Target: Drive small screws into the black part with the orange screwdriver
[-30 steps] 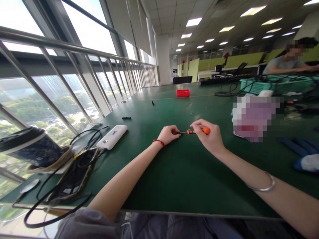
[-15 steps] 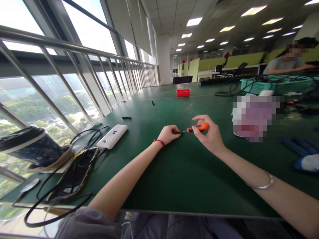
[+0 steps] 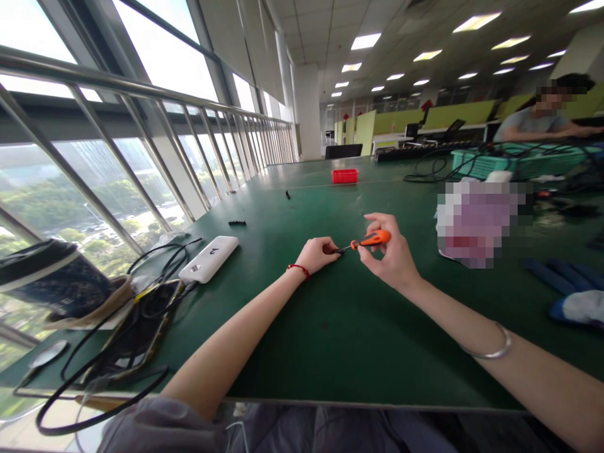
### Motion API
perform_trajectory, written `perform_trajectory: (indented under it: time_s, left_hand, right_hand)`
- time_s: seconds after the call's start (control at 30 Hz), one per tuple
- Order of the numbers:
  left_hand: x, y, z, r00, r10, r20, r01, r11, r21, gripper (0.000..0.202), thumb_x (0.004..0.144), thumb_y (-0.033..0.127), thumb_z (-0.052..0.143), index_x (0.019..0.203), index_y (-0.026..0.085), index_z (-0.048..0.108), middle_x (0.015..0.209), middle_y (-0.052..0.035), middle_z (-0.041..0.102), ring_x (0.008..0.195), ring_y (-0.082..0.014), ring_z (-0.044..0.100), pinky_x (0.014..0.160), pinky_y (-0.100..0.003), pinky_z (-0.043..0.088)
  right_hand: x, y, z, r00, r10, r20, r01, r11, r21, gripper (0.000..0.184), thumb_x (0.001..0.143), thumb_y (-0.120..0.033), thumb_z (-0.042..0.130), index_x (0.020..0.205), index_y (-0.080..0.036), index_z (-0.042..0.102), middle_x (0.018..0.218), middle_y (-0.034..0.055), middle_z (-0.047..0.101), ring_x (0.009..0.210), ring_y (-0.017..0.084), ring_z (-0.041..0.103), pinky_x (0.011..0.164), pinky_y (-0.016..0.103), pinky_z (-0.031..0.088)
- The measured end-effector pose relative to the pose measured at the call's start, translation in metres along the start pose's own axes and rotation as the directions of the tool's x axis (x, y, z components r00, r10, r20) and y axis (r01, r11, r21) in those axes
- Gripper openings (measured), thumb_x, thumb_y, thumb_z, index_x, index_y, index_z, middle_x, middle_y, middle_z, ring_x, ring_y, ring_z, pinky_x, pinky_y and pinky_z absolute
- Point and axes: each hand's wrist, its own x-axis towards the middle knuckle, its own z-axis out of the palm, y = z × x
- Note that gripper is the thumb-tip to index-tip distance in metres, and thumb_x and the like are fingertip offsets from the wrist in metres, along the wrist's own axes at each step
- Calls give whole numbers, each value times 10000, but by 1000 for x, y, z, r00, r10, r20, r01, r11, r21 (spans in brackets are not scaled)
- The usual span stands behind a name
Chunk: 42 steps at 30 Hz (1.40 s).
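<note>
My right hand (image 3: 389,255) is closed on a small screwdriver with an orange handle (image 3: 372,238), its dark tip pointing left. The tip meets a small black part (image 3: 330,250) that my left hand (image 3: 318,253) pinches against the green table (image 3: 358,327). My left wrist wears a red string, my right forearm a metal bangle. Most of the black part is hidden in my left fingers.
A white power bank (image 3: 209,258) and a tangle of black cables (image 3: 136,302) lie at the left, beside a dark bag (image 3: 51,283). Small black parts (image 3: 236,223) and a red bin (image 3: 344,175) sit farther off. Blue gloves (image 3: 566,283) lie at the right. Another person sits at the far right.
My right hand has turned and lifted the screwdriver handle slightly, fingers shifting along it. My left hand stays pinched on the part. The camera drifted a little.
</note>
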Motion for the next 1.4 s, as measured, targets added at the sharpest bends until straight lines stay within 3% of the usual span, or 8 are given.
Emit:
perform_trajectory:
  time_s: [0.17,0.4,0.53,0.77,0.9,0.97,1.1,1.4]
  left_hand:
    - [0,0,0,1000,9,-1,-9,1000,13,101,675,241,645,682,142,626,658,2,631,604,-110,543,578,-214,426]
    - [-1,1,0,1000,7,-10,-7,1000,10,103,674,240,649,680,140,626,664,-4,635,601,-111,544,572,-216,424]
    - [-1,1,0,1000,2,-2,-2,1000,4,100,672,238,649,690,141,631,670,-5,640,618,-116,555,587,-218,435]
    - [-1,1,0,1000,3,-8,-3,1000,8,102,673,242,648,677,142,626,660,-4,635,601,-113,545,572,-219,425]
    - [-1,1,0,1000,-2,-11,2,1000,2,116,679,257,648,702,145,631,683,-7,639,629,-120,559,595,-225,437]
    - [-1,1,1,1000,-10,-22,10,1000,-2,129,687,269,645,722,145,634,687,-7,635,631,-119,557,599,-226,439]
    - [0,2,-1,999,-21,-44,18,998,-57,145,700,266,642,777,143,640,699,-4,630,634,-112,555,611,-223,449]
    - [-2,13,-2,997,37,-69,-51,975,-215,240,724,344,664,829,128,676,775,-34,676,678,-120,576,669,-243,462]
  right_hand:
    - [0,-2,-1,992,49,120,-50,999,2,225,804,-357,521,963,-197,519,471,-78,422,427,111,417,499,247,355]
    - [0,1,-1,1000,4,6,-4,999,51,427,706,-266,586,1112,-201,467,695,-35,524,560,119,501,572,252,406]
    - [-1,0,-1,994,62,93,-65,997,33,155,800,-329,508,856,-198,568,506,-57,468,451,106,444,531,254,361]
    - [0,-1,-2,997,43,59,-49,992,116,299,714,-218,558,1012,-195,540,639,-42,529,518,113,476,548,246,393]
    - [1,1,-3,991,23,134,-38,993,114,159,806,-257,476,753,-192,610,611,-8,588,556,130,543,560,251,396]
    - [2,2,-5,999,-10,39,5,993,121,235,826,-253,450,662,-189,606,638,11,627,597,138,574,580,251,406]
    - [5,11,-6,989,27,-143,-24,999,24,192,828,-293,484,764,-192,634,737,25,667,649,150,595,619,260,426]
    - [2,56,15,957,194,214,-167,977,-136,214,773,-377,589,928,-235,632,990,31,673,847,201,622,717,310,462]
